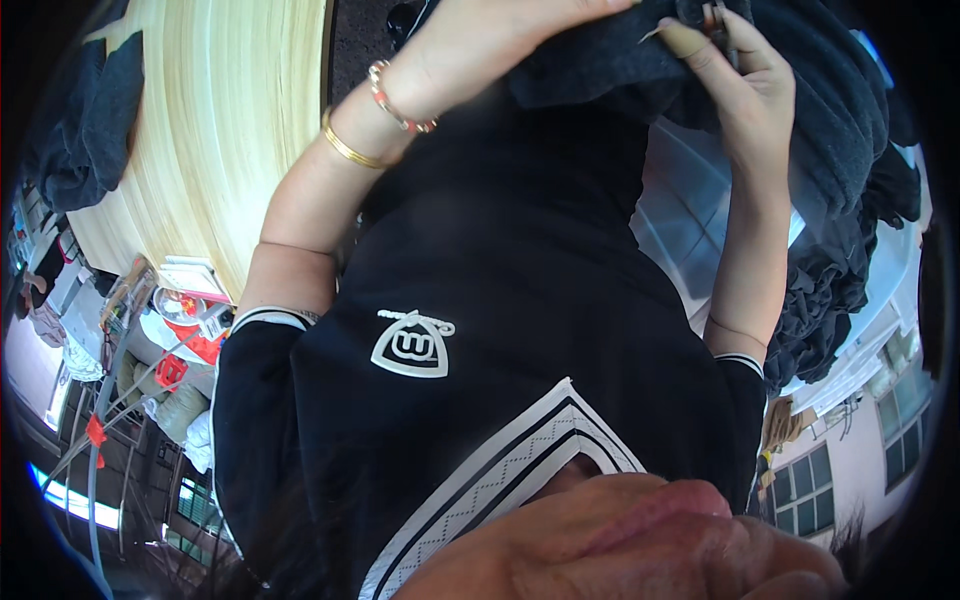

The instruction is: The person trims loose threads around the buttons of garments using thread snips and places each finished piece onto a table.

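Note:
My left hand [535, 18], with a beaded bracelet and gold bangles at the wrist, holds dark grey, soft-looking cloth [590, 70] at the top edge. Its fingertips are cut off by the picture's edge. Across from it, my right hand [750, 90] is closed at the same cloth. A small dark metal tool, seemingly thread snips [722, 35], sits within its fingers, partly hidden. A yellowish cover [684, 40] wraps the right thumb, and a thin pale tip sticks out beside it. The cloth drapes on past my right hand and down to the right.
At left lies a light wood-grain table [230, 120] with another dark garment [95, 120] on it. Dark crumpled garments [820, 310] heap at right, by translucent plastic sheeting [685, 200]. A metal rack [100, 400] and mixed goods stand at lower left.

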Demonstrator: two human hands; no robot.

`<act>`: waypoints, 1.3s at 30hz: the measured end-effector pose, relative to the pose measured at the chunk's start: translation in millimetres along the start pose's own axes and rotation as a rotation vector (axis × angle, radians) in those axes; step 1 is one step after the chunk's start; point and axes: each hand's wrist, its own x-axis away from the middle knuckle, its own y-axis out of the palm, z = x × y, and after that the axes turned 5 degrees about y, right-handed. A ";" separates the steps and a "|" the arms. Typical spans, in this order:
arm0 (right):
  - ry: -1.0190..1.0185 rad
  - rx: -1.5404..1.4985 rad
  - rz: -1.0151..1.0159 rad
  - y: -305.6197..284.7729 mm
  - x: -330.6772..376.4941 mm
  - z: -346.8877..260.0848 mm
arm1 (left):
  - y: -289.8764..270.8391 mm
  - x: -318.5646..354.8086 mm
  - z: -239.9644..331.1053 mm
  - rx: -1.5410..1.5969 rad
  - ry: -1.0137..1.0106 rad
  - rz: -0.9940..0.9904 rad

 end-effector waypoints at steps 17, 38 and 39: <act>-0.031 0.023 0.295 -37.4 -28.3 28.7 | -37.9 -4.6 -15.6 -0.096 -0.209 -0.184; -0.663 0.684 -0.237 -18.0 -8.1 14.3 | -29.5 -4.6 -24.7 -0.029 -0.129 -0.070; -0.664 0.683 -0.239 -17.5 -8.7 15.6 | -29.8 -3.2 -23.1 -0.030 -0.129 -0.067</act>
